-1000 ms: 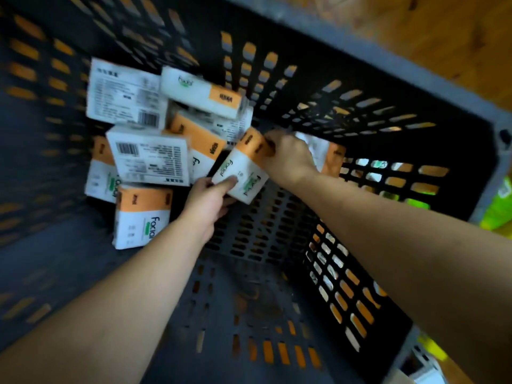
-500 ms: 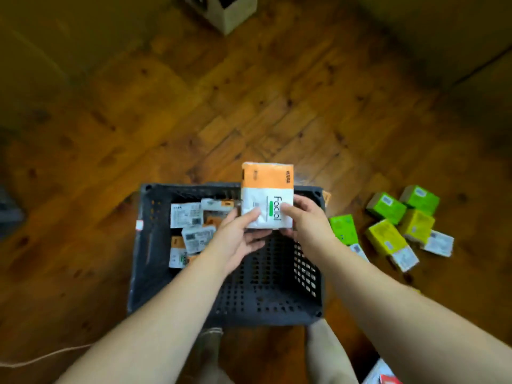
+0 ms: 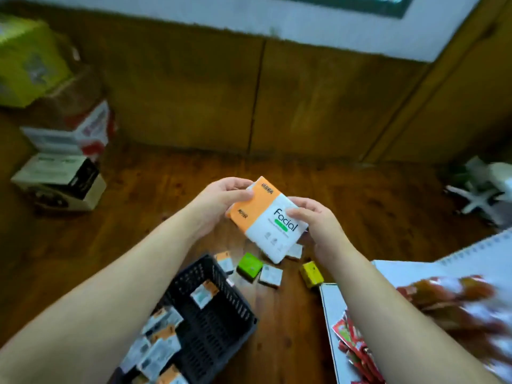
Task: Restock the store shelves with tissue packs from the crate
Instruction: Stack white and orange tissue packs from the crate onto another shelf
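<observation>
Though blur smeared the red packets (image 3: 448,297) at right and forearms hid much of the crate (image 3: 216,325), left hand (image 3: 219,202) and right hand (image 3: 315,220) gripped the tissue pack (image 3: 270,221), tilted now, lifted farther from the crate than before.

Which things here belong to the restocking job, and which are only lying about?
Job:
- tissue pack, held by left hand and right hand
- crate
- spare packs inside the crate

Lying about:
- cardboard boxes at the left
- red packets at the right
</observation>
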The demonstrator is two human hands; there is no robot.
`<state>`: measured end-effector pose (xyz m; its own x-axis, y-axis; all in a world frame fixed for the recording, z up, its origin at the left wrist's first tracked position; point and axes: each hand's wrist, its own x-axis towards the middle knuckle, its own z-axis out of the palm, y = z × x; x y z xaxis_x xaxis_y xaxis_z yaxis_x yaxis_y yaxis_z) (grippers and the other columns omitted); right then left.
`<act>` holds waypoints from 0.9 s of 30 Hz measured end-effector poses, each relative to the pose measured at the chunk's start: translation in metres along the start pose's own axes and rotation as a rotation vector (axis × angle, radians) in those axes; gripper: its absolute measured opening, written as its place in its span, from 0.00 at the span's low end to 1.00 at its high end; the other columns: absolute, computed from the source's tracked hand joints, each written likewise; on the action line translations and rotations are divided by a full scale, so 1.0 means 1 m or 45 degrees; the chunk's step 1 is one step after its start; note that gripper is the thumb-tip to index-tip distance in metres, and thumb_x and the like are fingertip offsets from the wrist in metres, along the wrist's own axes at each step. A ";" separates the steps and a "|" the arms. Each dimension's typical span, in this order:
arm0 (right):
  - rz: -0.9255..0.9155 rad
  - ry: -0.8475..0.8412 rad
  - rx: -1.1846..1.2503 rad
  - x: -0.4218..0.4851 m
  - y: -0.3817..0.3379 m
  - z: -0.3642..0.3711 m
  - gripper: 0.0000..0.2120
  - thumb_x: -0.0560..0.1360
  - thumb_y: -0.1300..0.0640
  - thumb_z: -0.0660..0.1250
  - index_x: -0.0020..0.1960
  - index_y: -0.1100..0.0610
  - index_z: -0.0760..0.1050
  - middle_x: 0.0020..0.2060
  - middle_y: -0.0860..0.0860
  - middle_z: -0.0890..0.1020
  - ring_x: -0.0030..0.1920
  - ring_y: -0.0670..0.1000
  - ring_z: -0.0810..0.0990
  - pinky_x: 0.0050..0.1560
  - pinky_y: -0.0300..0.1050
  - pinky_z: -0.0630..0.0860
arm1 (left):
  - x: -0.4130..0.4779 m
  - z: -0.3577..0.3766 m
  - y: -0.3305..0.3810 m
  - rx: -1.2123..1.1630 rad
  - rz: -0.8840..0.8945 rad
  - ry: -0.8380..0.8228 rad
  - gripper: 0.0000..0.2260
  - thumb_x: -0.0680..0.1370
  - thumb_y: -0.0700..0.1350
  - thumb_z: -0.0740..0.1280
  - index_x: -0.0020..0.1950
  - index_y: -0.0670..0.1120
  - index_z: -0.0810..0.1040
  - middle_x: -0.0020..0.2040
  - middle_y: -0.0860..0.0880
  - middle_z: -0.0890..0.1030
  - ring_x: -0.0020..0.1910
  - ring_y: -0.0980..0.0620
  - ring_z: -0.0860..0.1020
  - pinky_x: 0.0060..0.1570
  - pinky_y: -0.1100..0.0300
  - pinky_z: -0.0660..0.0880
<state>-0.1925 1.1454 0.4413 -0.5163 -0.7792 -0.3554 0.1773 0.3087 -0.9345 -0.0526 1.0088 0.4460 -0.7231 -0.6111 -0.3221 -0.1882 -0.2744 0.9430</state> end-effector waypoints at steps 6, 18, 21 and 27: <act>-0.191 0.497 0.264 -0.112 -0.043 -0.137 0.23 0.67 0.56 0.69 0.61 0.60 0.72 0.49 0.57 0.82 0.46 0.54 0.80 0.41 0.45 0.75 | -0.004 0.174 0.073 -0.003 0.110 -0.335 0.13 0.77 0.39 0.65 0.62 0.42 0.74 0.41 0.47 0.80 0.27 0.58 0.78 0.22 0.68 0.71; -0.486 1.444 0.580 -0.307 -0.022 -0.302 0.17 0.72 0.65 0.69 0.58 0.57 0.68 0.45 0.55 0.80 0.38 0.51 0.79 0.36 0.44 0.76 | -0.081 0.453 0.085 0.019 0.216 -0.750 0.08 0.72 0.43 0.72 0.40 0.47 0.72 0.33 0.48 0.77 0.24 0.54 0.75 0.28 0.63 0.70; -0.489 1.563 0.603 -0.330 -0.011 -0.329 0.18 0.72 0.64 0.69 0.60 0.62 0.71 0.45 0.56 0.81 0.38 0.51 0.80 0.33 0.42 0.77 | -0.093 0.493 0.080 0.139 0.298 -0.838 0.06 0.75 0.42 0.70 0.41 0.47 0.74 0.35 0.49 0.77 0.29 0.55 0.76 0.33 0.60 0.72; -0.479 1.849 0.717 -0.359 0.008 -0.375 0.07 0.72 0.62 0.69 0.44 0.55 0.72 0.36 0.54 0.79 0.32 0.51 0.77 0.28 0.38 0.71 | -0.100 0.556 0.070 0.741 0.825 -1.101 0.16 0.64 0.54 0.64 0.43 0.45 0.81 0.43 0.51 0.78 0.40 0.48 0.78 0.38 0.59 0.67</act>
<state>-0.3197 1.6324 0.5693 -0.8632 0.4947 -0.1008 -0.0357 -0.2588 -0.9653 -0.3627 1.4635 0.5911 -0.9546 0.2431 0.1724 0.2613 0.4046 0.8763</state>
